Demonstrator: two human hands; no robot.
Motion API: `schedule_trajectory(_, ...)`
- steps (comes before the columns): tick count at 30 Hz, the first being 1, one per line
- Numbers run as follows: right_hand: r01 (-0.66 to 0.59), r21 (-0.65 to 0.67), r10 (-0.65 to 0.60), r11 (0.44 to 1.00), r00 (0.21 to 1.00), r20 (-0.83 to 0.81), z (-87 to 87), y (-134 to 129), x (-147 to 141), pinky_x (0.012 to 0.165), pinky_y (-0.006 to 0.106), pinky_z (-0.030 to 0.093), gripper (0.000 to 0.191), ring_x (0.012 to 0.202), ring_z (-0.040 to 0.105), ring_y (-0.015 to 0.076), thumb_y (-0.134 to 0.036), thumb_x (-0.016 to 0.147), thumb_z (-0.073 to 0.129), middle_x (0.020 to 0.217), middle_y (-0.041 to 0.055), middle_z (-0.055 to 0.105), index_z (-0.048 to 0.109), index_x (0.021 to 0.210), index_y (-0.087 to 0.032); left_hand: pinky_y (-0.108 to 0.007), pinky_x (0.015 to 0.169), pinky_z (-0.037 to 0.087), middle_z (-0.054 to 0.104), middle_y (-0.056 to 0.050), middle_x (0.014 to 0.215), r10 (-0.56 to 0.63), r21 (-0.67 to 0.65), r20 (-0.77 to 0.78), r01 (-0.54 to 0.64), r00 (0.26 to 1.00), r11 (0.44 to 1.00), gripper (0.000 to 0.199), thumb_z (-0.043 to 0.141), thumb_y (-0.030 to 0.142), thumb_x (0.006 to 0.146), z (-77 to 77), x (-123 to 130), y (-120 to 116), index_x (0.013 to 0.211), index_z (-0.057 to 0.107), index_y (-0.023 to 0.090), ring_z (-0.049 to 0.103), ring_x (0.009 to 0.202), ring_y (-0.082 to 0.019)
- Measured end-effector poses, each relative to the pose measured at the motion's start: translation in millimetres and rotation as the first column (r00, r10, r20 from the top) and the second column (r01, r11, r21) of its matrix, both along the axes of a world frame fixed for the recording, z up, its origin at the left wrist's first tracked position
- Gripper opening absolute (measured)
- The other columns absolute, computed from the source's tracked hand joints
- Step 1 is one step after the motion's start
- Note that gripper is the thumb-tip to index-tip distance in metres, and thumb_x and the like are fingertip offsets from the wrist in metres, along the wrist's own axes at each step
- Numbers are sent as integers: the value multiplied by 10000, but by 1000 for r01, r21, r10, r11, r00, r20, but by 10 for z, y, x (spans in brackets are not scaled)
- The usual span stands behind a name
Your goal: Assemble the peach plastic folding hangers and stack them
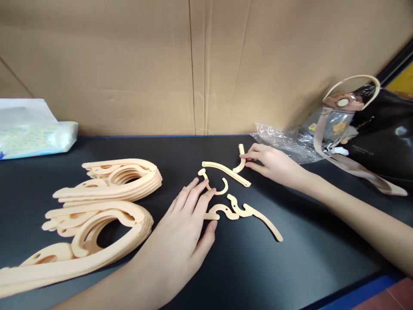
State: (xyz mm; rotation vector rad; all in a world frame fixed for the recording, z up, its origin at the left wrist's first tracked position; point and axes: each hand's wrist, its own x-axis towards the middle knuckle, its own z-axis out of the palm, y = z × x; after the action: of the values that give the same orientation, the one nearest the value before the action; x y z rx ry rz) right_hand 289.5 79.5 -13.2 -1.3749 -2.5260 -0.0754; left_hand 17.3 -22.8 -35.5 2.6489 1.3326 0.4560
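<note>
Cream plastic parts that look like pieces of folding clothes hangers lie on the table. My left hand is stretched out flat, its fingertips touching the curved hook and partly covering an S-shaped hanger arm. Thumb and fingertips of my right hand close on the side of a short bent hanger piece, whose lower end meets a long, gently curved bar. Another hanger arm, with a notch and a long tail, sits nearer to me.
Two stacks of folded hangers, a far one and a near one, stand at left. Behind them is a soft plastic pack. Clear wrap, a strapped bottle and a black bag are at right. Cardboard walls the back.
</note>
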Motion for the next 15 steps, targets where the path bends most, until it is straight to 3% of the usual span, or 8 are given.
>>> schedule_trajectory(6,45,62,-44,997,999,-12,-35,64,0,800,438,496,223,907,594,282,-370,946,524,971,107,620,626,853,-196,-603,1098,409,417,-150,1523,-1,-9,8,1,1000,1000,447,329,291,1001,9,0,-4,1415,412,147,306,1455,-315)
schedule_trajectory(13,89,69,-81,994,991,-109,-91,50,-72,619,333,443,100,678,575,206,-272,939,542,761,22,617,524,861,-212,-604,1101,406,421,-156,1516,-1,-19,17,1,1000,1000,441,335,288,999,31,8,2,1406,420,141,317,1448,-324)
schedule_trajectory(15,80,60,-71,995,987,-143,-99,30,-95,600,319,445,99,658,578,188,-273,934,554,788,21,619,528,862,-209,-603,1103,403,432,-153,1510,-4,-16,16,4,1000,1000,441,339,287,999,34,11,7,1407,421,143,328,1442,-324)
